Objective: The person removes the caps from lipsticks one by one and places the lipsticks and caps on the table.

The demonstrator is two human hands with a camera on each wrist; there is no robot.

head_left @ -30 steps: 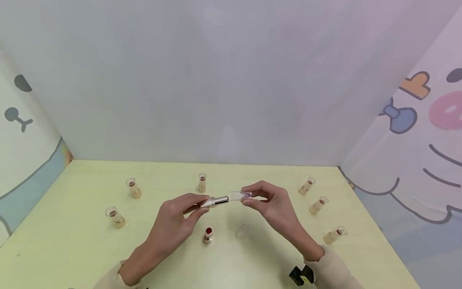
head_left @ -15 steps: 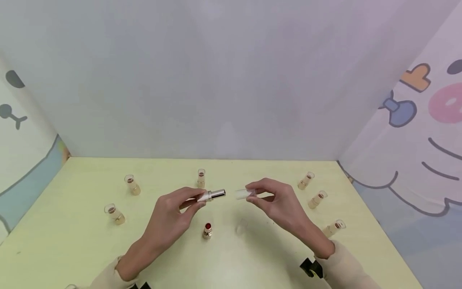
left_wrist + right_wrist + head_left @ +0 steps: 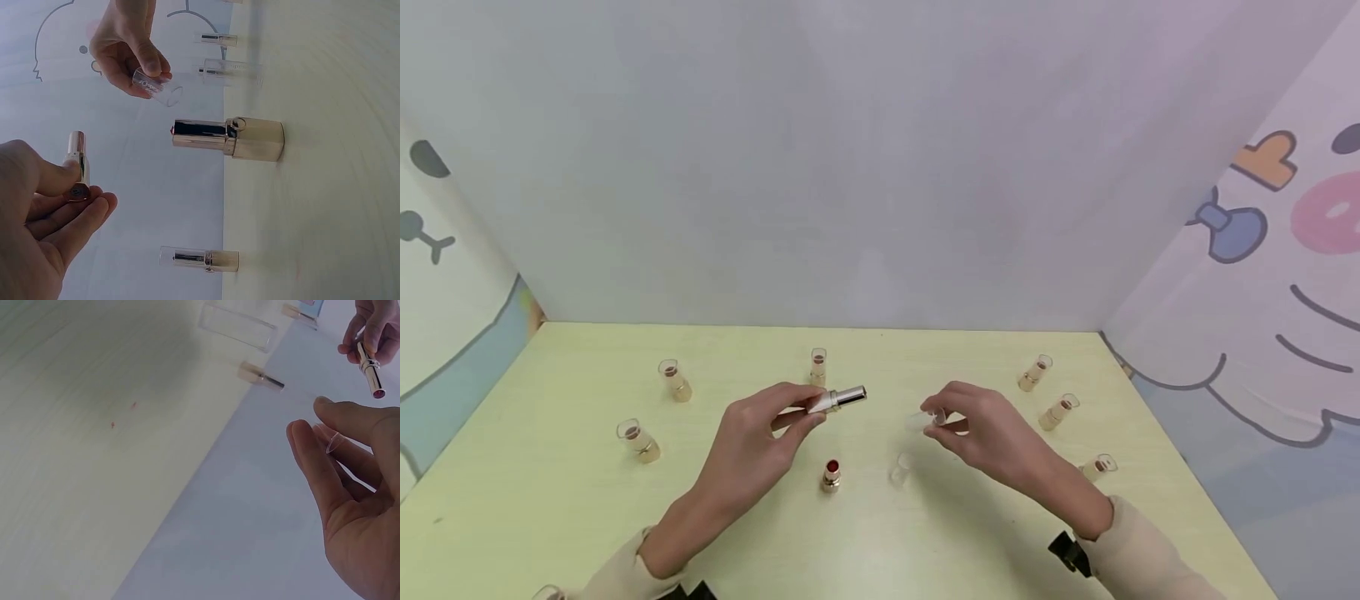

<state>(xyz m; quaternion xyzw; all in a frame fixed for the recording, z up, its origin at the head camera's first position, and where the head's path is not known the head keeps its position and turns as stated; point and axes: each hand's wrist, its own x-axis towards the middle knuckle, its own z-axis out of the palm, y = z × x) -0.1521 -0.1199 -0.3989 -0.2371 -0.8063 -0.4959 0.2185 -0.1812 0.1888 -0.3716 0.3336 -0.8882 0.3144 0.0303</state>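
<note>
Between the thumb and fingertips of my left hand (image 3: 756,442) is an uncapped lipstick (image 3: 850,396), its shiny metal end pointing right. My right hand (image 3: 992,429) pinches a clear lipstick cap (image 3: 164,92) with faint lettering, a short gap away from that lipstick. Below and between the hands, a second uncapped lipstick (image 3: 831,477) with a red tip stands upright on the table. Just right of it stands another clear cap (image 3: 900,470), touched by neither hand. In the right wrist view, fingers hide much of the held cap.
Capped lipsticks stand about the pale yellow table (image 3: 535,500): two at left, including one lipstick (image 3: 638,442), one lipstick (image 3: 817,367) at the back, and several at right, including one lipstick (image 3: 1060,412). A grey backdrop (image 3: 820,167) rises behind the table's far edge.
The right hand has drawn the clear cap away to the right and slightly down, widening the gap. My left hand has shifted only slightly and still holds the lipstick.
</note>
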